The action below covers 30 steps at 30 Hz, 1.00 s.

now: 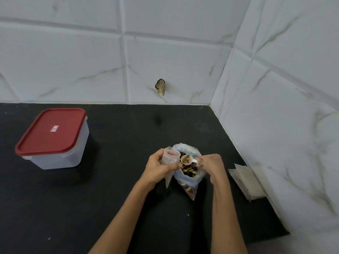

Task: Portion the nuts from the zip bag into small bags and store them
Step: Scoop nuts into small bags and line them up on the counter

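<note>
Scooping is the step: my right hand (pixel 209 162) pinches a loaded white scoop (pixel 187 159) above the nuts (pixel 189 170) in the zip bag (pixel 189 173) on the worktop (pixel 113 162); my left hand (pixel 158 165) grips a small bag (pixel 169 157) open (still empty, I judge). Next: tip scoop leftward into its mouth.

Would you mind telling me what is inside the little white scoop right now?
The white scoop, pinched by the right hand over the zip bag, holds a few nuts, yellowish and dark. Any beneath the top ones are hidden.

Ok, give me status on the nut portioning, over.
Left hand holds small bag open. Right hand holds loaded scoop over zip bag. Red-lidded container shut, off left. Nothing in the way.
</note>
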Motion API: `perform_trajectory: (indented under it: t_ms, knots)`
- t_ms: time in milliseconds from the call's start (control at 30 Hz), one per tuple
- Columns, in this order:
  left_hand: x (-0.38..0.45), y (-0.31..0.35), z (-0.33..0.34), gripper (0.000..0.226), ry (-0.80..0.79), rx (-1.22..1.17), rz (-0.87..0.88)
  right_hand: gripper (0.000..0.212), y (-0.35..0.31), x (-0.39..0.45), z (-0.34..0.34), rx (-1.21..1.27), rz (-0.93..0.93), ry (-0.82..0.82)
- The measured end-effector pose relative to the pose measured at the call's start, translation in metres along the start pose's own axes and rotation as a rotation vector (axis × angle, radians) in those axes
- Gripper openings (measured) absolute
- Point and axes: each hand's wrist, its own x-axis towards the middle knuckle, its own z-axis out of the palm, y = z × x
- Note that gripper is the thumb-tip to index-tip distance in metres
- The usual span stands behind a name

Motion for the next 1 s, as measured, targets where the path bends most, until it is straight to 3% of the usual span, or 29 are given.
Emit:
perform_trajectory:
  t_ms: [100,267,533,667,800,1000]
  knots:
    - [0.0,0.004,0.002,0.049,0.018,-0.02,-0.007,0.008,0.0,-0.009,0.012,-0.141,-0.157,0.077]
    - [-0.002,0.005,0.002,0.031,0.027,-0.146,-0.019,0.008,-0.006,-0.02,0.02,-0.365,-0.356,0.165]
    - [-0.007,0.008,0.004,0.024,-0.01,-0.263,0.0,0.018,-0.001,-0.008,0.01,-0.123,-0.085,0.004]
    - [-0.006,0.01,0.005,0.02,-0.033,-0.316,0.014,0.02,0.002,-0.006,0.006,-0.14,-0.098,-0.042]
    - [-0.006,0.012,0.007,0.025,-0.077,-0.284,0.045,0.005,-0.004,-0.017,0.019,-0.264,-0.231,0.106]
    - [-0.01,0.01,0.004,0.035,-0.061,-0.297,0.015,0.015,-0.003,-0.016,0.009,-0.029,-0.052,-0.037]
